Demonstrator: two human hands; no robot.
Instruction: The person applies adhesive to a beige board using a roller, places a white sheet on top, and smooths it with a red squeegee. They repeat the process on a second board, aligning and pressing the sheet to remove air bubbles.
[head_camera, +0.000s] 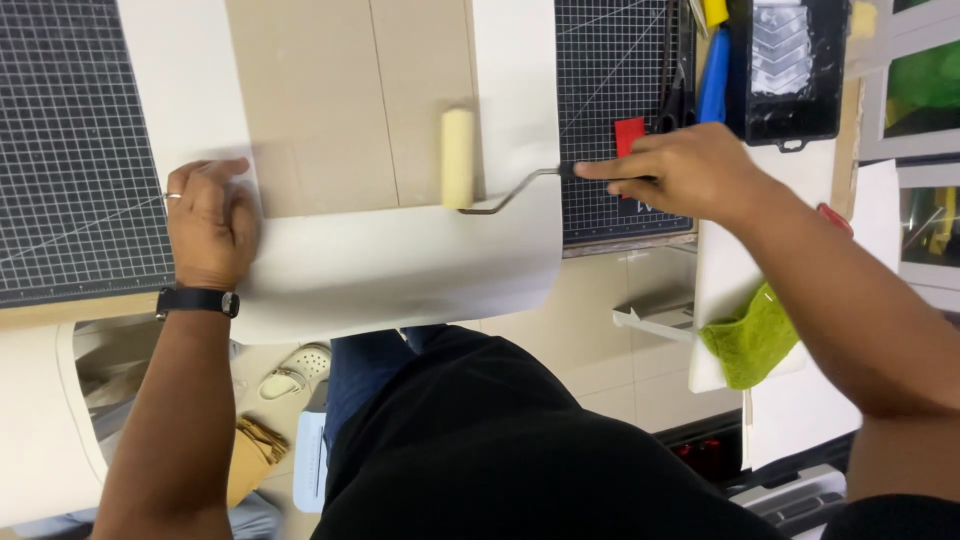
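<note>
Two hands — left hand (210, 225) flat on the paper, right hand (685, 172) closed round a handle. One paint roller (458, 158). One large white sheet (400, 265) hanging over the tabletop's near edge. Two tan boards (350, 100) side by side on it. Two black gridded cutting mats (70, 150) — one toward each end. One black paint tray (795, 70) at the far right corner. One green cloth (750, 340). One wristwatch (198, 301).

Roller handle (600, 170) hidden in right hand (690, 172), black tray (795, 70) cut off by top edge
</note>
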